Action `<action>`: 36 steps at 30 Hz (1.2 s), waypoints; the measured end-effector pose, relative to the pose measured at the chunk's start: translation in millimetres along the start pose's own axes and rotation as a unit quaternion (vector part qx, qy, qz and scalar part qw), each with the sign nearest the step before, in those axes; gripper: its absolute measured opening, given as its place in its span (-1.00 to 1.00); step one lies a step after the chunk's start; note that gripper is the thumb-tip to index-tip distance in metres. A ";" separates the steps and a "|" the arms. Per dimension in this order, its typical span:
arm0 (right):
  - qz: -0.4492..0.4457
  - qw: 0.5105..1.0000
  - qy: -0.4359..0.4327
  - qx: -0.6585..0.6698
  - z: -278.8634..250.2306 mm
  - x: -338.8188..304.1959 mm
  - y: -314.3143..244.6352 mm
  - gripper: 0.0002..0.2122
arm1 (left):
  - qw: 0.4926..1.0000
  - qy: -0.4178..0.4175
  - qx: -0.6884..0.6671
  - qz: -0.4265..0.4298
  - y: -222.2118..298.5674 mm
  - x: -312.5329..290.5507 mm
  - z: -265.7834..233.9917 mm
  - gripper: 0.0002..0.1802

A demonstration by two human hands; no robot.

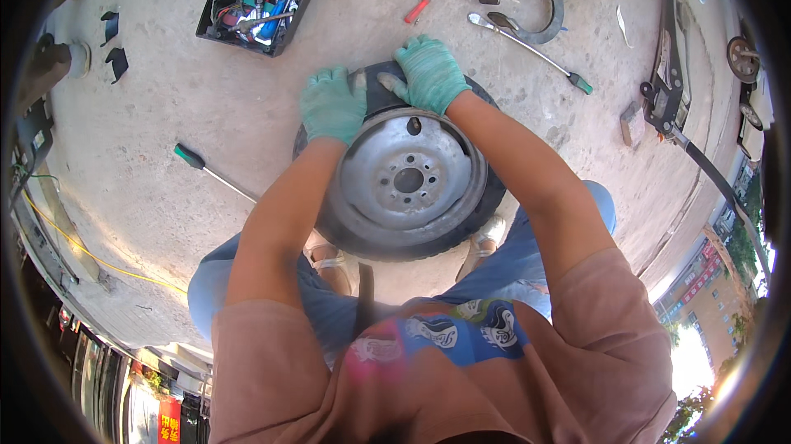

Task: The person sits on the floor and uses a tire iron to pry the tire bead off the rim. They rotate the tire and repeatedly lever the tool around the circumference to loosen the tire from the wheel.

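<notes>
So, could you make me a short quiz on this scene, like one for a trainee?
1. What are the left grip and right grip, both in green gloves, touching?
2. True or false: the red screwdriver lies outside the black toolbox.
3. Fill in: the tool handle on the person's left is black and ____.

Key:
1. The tyre.
2. True.
3. Green.
</notes>
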State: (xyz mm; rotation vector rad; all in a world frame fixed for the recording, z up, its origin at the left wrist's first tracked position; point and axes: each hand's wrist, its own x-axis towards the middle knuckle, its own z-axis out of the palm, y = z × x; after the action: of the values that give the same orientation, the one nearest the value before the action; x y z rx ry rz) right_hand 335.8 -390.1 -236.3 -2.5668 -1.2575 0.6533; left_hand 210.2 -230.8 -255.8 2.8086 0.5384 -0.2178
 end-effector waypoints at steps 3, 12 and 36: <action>0.005 1.000 -0.004 -0.002 0.8 3.7 3.4 -0.53 | 1.000 0.009 -0.019 0.010 -3.3 2.1 4.6 -0.60; 0.012 0.998 -0.062 0.022 -2.2 16.3 7.8 -0.49 | 0.996 -0.077 0.002 0.034 -14.8 17.1 7.2 -0.59; 0.023 0.998 -0.063 0.011 -2.2 11.6 0.2 -0.47 | 0.995 0.056 -0.049 0.063 -18.5 12.6 33.4 -0.69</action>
State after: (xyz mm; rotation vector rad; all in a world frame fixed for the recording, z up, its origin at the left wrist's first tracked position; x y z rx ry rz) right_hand 343.2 -381.0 -237.9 -2.5788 -1.2255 0.8454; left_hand 211.6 -219.8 -294.5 2.7575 0.3821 -0.0084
